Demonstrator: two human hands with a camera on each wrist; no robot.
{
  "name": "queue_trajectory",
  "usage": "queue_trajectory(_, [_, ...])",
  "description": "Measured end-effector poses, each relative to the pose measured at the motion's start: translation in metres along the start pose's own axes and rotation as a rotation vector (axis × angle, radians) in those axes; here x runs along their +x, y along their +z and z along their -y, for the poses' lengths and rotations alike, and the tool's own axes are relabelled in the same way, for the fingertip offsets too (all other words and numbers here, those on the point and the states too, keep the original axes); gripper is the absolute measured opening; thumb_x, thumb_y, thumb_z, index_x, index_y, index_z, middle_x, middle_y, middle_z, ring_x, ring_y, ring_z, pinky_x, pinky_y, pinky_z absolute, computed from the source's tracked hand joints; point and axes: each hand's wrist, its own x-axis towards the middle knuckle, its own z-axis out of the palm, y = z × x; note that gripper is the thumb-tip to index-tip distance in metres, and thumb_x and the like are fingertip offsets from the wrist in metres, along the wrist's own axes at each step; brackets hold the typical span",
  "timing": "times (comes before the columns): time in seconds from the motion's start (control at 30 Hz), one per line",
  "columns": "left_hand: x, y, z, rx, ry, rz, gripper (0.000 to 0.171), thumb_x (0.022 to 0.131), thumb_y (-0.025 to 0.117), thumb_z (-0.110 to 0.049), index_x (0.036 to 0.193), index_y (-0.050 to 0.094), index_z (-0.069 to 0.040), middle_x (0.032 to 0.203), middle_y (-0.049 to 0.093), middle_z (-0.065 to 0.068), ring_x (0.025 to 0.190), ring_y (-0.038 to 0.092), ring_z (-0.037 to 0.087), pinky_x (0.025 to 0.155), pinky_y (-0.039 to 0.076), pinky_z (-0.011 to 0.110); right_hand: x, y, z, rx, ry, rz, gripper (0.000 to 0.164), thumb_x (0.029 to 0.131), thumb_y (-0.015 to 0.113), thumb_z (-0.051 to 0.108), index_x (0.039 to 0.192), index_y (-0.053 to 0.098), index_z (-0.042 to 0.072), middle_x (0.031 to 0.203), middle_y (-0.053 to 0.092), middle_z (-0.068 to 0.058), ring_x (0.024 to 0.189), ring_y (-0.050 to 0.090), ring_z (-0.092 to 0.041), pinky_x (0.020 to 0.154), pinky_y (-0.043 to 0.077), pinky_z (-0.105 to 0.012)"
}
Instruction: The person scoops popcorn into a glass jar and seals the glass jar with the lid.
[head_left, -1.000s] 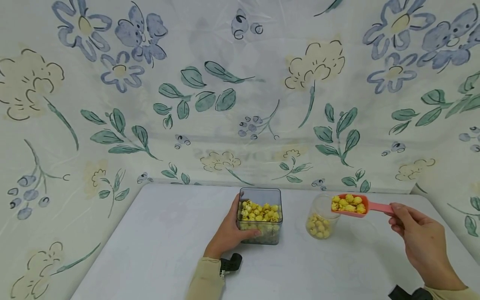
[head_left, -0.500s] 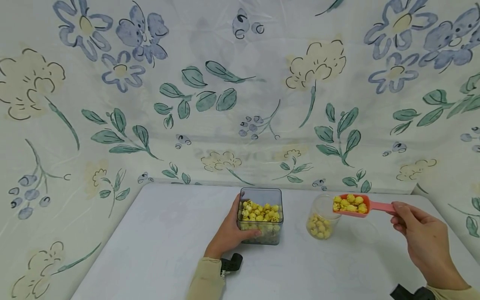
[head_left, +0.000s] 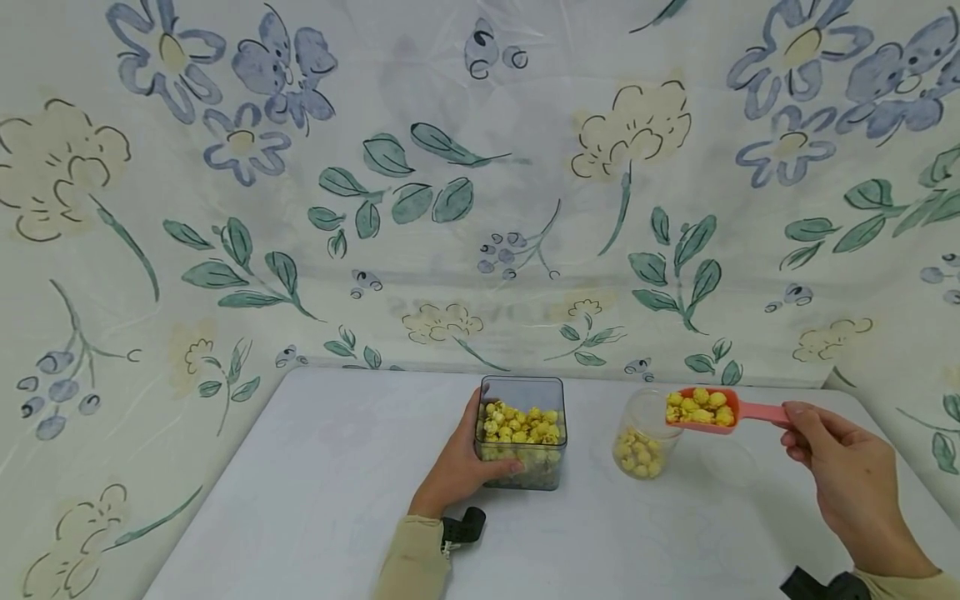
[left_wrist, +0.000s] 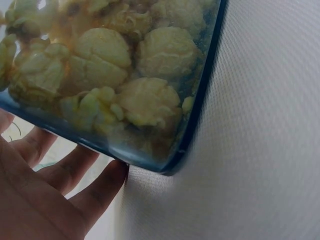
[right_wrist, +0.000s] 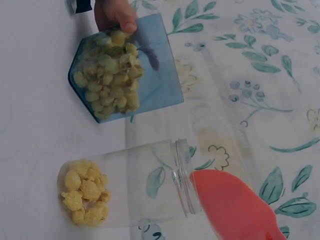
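Observation:
My left hand grips a square, smoky clear container from its left side, thumb across the front. Yellow popcorn fills roughly its lower half. In the left wrist view, fingers lie along the container's edge. With thumb and fingers, my right hand pinches the handle of a pink scoop heaped with popcorn. The scoop's front edge is right at the mouth of a clear round jar, overlapping its rim in both views. Popcorn covers the jar's bottom.
Both containers stand on a white table, the jar to the right of the square one. A floral-printed cloth hangs behind the table and along its sides. Dark wrist bands show at both sleeves.
The right hand and the scoop have shifted very slightly right since the first frame, then stay still. The left hand keeps its grip on the container.

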Motion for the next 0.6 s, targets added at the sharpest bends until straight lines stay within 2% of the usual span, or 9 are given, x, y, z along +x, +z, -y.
queue_trajectory(0.23, [-0.0007, -0.0003, -0.0011, 0.006, -0.010, -0.006, 0.113, 0.073, 0.080, -0.027, 0.149, -0.004, -0.024, 0.150, 0.026, 0.000, 0.137, 0.021, 0.020, 0.109, 0.021, 0.048, -0.0007, 0.0004, 0.0041, -0.048, -0.045, 0.007, 0.028, 0.082, 0.068, 0.033, 0.101, 0.065, 0.013, 0.069, 0.062, 0.006, 0.058, 0.055, -0.008, 0.054, 0.049, -0.014])
queue_trajectory(0.53, [-0.0006, 0.0006, -0.0029, 0.006, -0.017, -0.006, 0.113, 0.073, 0.080, -0.027, 0.149, -0.004, -0.025, 0.150, 0.026, 0.002, 0.137, 0.021, 0.022, 0.109, 0.020, 0.049, -0.0007, -0.0006, 0.0060, -0.103, -0.064, -0.002, 0.038, 0.083, 0.066, 0.035, 0.109, 0.063, 0.007, 0.068, 0.062, 0.006, 0.058, 0.055, -0.009, 0.054, 0.049, -0.013])
queue_trajectory(0.6, [-0.0006, 0.0007, -0.0027, 0.007, -0.015, -0.005, 0.113, 0.073, 0.080, -0.027, 0.149, -0.004, -0.025, 0.150, 0.026, 0.003, 0.137, 0.021, 0.023, 0.109, 0.020, 0.049, -0.0008, -0.0011, 0.0065, -0.099, -0.071, 0.003, 0.035, 0.083, 0.067, 0.034, 0.107, 0.064, 0.008, 0.068, 0.062, 0.006, 0.058, 0.055, -0.009, 0.054, 0.049, -0.013])
